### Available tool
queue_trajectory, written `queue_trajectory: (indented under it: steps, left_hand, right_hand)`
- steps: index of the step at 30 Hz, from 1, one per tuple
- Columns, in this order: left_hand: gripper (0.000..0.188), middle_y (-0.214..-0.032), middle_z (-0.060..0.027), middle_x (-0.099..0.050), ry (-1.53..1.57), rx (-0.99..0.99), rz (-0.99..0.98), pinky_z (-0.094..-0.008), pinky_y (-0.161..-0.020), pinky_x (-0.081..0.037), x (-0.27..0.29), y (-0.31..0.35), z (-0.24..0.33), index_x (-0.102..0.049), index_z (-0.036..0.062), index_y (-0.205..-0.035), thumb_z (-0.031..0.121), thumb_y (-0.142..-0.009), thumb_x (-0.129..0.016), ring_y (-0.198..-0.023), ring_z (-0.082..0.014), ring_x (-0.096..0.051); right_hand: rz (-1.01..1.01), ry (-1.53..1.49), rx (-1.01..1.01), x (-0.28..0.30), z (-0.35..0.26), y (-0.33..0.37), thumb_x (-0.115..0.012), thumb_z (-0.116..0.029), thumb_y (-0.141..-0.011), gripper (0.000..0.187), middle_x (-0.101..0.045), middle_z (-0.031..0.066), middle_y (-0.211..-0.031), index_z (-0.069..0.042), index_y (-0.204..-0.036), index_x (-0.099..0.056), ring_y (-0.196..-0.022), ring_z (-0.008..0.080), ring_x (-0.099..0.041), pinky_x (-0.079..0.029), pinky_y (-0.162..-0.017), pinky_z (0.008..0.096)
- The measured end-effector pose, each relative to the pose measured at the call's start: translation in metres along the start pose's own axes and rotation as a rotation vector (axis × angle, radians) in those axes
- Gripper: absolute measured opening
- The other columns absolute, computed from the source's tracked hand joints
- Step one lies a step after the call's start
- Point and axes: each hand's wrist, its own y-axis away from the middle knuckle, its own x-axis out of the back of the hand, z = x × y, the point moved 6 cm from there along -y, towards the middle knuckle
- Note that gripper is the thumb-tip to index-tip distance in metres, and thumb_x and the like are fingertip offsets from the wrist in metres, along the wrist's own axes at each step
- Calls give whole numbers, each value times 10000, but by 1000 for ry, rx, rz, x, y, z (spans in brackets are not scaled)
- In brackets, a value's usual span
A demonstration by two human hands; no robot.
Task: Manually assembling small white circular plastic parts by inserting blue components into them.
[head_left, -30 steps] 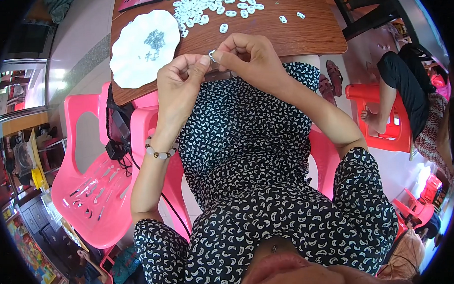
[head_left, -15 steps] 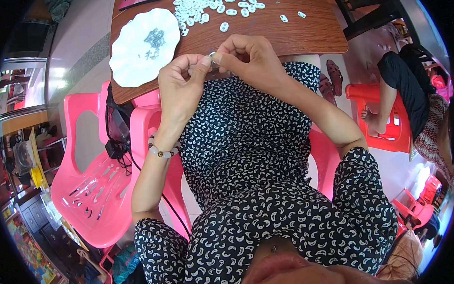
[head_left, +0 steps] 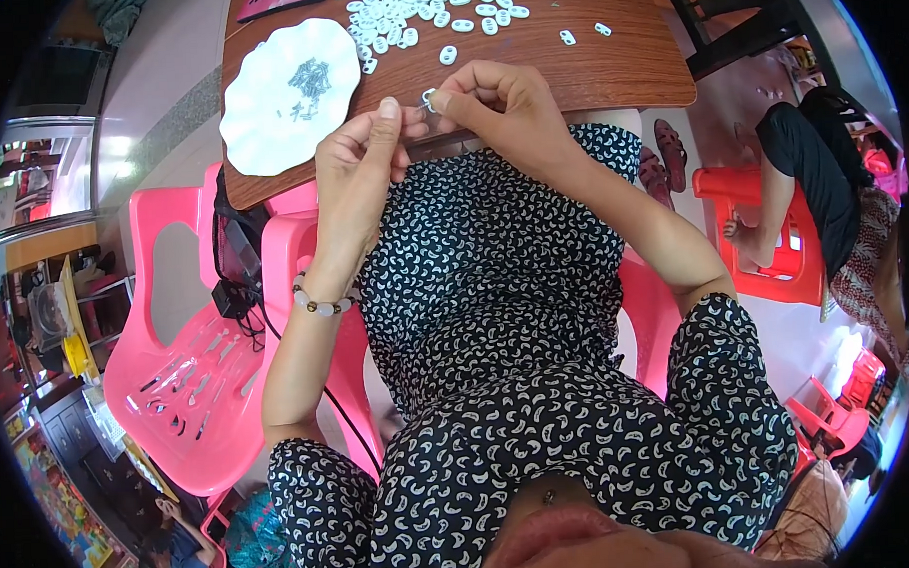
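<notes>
Over the table's near edge, my right hand [head_left: 509, 112] pinches a small white oval piece with holes [head_left: 429, 99] between thumb and fingertips. My left hand [head_left: 362, 157] is just left of it, fingers curled and thumb up against them; whatever lies between those fingertips is too small to make out. Beside my left hand a white wavy-edged plate [head_left: 253, 116] bears a heap of tiny grey metal parts [head_left: 312, 79]. Many loose white two-hole ovals [head_left: 380, 16] are spread beyond my hands, with a single oval [head_left: 449, 55] closer in.
Two small white pieces [head_left: 567, 38] lie apart on the right of the brown wooden table [head_left: 617, 73]. A pink pouch [head_left: 269, 0] is at its far left. Pink plastic chairs [head_left: 193, 393] stand on the left; a person sits near a red stool [head_left: 759, 253] on the right.
My hands were together at the small white piece; now they are slightly apart. My left thumb has risen, and more of the piece shows in my right fingertips.
</notes>
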Motion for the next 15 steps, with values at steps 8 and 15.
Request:
queue_trajectory:
  steps: [8, 15]
  left_hand:
    - [175, -766, -20, -683, 10, -57, 14, -159, -499, -359, 0, 1, 1, -687, -10, -912, 161, -879, -675, -554, -11, -460]
    - [164, -766, -23, -684, -20, -82, 9, -155, -493, -337, 1, 0, -1, -683, -14, -906, 147, -874, -678, -552, -3, -451]
  right_hand:
    - [-73, 13, -54, -5, 1, 3, -625, -156, -896, 154, -651, 22, -775, -3, -905, -633, -719, 48, -591, -478, -636, 195]
    - [-99, 57, -55, -6, 1, 4, -628, -153, -895, 154, -652, 27, -781, 0, -904, -633, -726, 53, -596, -484, -636, 198]
